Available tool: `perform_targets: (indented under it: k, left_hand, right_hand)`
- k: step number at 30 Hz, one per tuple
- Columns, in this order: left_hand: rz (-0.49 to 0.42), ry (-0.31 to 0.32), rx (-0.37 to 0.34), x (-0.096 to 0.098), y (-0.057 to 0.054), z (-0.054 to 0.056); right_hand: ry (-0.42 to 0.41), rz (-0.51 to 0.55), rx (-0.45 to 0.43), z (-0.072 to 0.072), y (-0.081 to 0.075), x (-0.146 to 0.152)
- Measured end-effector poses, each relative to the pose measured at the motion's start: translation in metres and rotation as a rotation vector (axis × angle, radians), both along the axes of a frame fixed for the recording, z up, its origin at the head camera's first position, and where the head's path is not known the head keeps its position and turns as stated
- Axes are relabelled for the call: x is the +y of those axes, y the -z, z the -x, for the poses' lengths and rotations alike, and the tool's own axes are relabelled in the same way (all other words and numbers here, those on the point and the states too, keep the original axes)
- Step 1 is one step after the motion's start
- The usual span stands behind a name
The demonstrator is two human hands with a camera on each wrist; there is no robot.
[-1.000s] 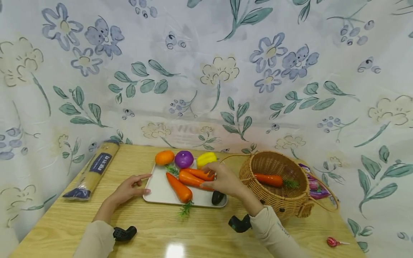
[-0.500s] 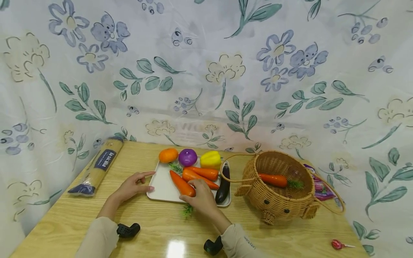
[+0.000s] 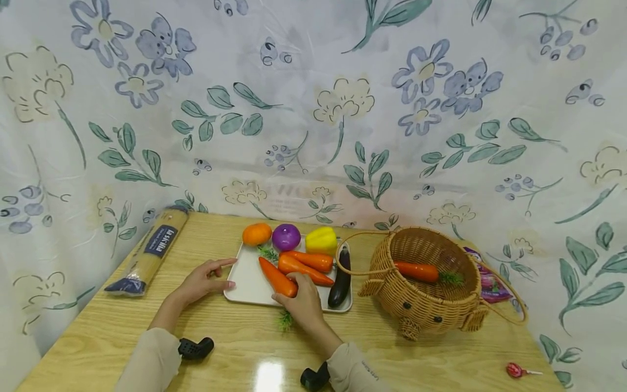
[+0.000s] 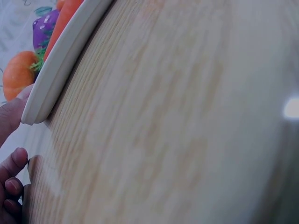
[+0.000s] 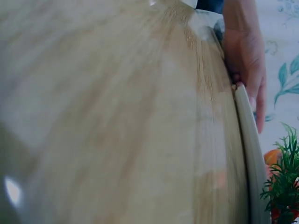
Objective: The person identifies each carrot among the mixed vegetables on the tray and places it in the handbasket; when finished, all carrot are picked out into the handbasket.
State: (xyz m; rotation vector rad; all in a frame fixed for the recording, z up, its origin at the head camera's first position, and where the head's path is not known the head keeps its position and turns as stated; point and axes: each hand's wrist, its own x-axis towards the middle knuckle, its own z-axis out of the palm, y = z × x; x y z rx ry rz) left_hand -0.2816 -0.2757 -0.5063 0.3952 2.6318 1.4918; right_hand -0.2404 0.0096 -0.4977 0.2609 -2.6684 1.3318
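A white tray (image 3: 245, 280) lies on the table in the head view. My right hand (image 3: 303, 305) grips the thick end of the front carrot (image 3: 275, 276), thumb on one side and fingers over the other. That carrot's green top (image 3: 285, 320) hangs past the tray's front edge. At the left rim, the extended index finger and thumb of my left hand (image 3: 203, 283) touch the tray. Two more carrots (image 3: 308, 270) lie crossed behind the gripped one, beside a dark eggplant (image 3: 340, 280). Along the back sit an orange pumpkin-like piece (image 3: 257, 234), a purple onion (image 3: 286, 237) and a yellow bell pepper (image 3: 321, 240).
Right of the tray stands a wicker basket (image 3: 436, 310) with an animal face and looped handles, holding a carrot (image 3: 416, 271). A purple packet (image 3: 492, 286) shows behind it. A lollipop (image 3: 515, 371) lies front right, a pasta pack (image 3: 157, 250) back left.
My right hand has moved left and toward me, from over the eggplant end to the front carrot, which it now grips. My left hand has stayed at the tray's left rim.
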Motion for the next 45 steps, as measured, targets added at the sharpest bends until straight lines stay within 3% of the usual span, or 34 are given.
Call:
perform_targets:
  k: [10,15,20,24,35,41,45]
  left_hand:
    - [0.03,-0.013,-0.012,0.001,-0.001,-0.001]
    - [0.041,-0.019,-0.013,0.001,-0.001,0.0]
    - [0.054,-0.008,-0.002,0.001,-0.001,0.0]
    - [0.053,-0.009,-0.006,0.0,-0.001,0.001]
    - [0.051,-0.006,-0.014,0.001,-0.001,0.0]
    - [0.049,-0.004,-0.006,0.001,0.0,0.001]
    - [0.04,0.003,-0.004,0.0,0.001,0.001]
  right_hand:
    - [0.022,0.032,0.016,-0.001,-0.004,0.001]
    - [-0.01,0.095,-0.004,-0.001,-0.011,0.01]
    - [-0.066,0.164,-0.022,-0.002,-0.025,0.025]
    - [-0.123,0.181,0.018,-0.002,-0.038,0.037]
    - [-0.254,0.31,-0.047,-0.006,-0.069,0.073]
    - [-0.28,0.326,-0.121,-0.004,-0.088,0.091]
    - [-0.297,0.3,-0.112,-0.003,-0.1,0.107]
